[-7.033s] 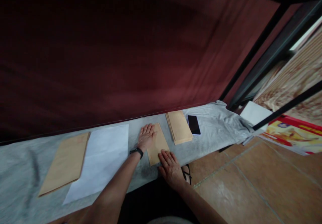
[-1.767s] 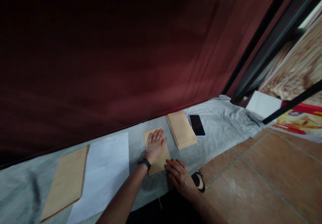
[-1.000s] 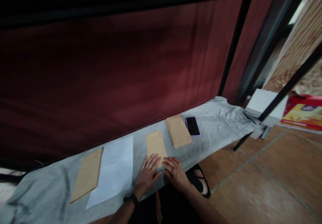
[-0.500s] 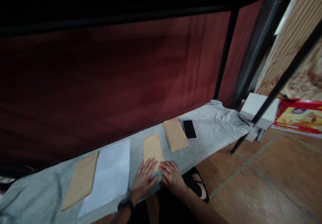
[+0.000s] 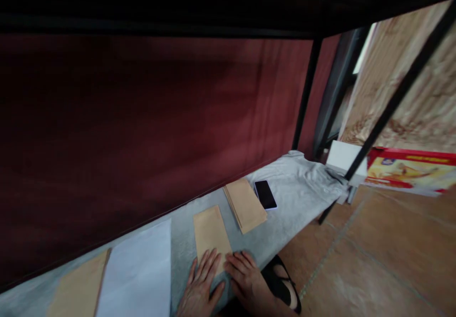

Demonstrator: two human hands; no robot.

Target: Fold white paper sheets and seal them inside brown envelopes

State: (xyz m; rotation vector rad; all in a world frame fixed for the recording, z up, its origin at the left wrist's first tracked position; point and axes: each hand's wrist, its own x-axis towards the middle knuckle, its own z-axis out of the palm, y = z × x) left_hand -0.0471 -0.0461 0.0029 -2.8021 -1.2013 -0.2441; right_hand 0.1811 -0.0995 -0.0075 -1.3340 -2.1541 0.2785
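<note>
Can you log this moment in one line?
left hand: on brown paper | right hand: at its near-right corner | paper's right: paper stack, then phone | paper's left: white sheet

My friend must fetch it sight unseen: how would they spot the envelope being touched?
In front of the dark red backdrop lies a long grey cloth. On it, between the white paper sheet and the envelope stack beside the phone, lies a brown paper envelope. It alone has the left hand resting on its near end.
</note>
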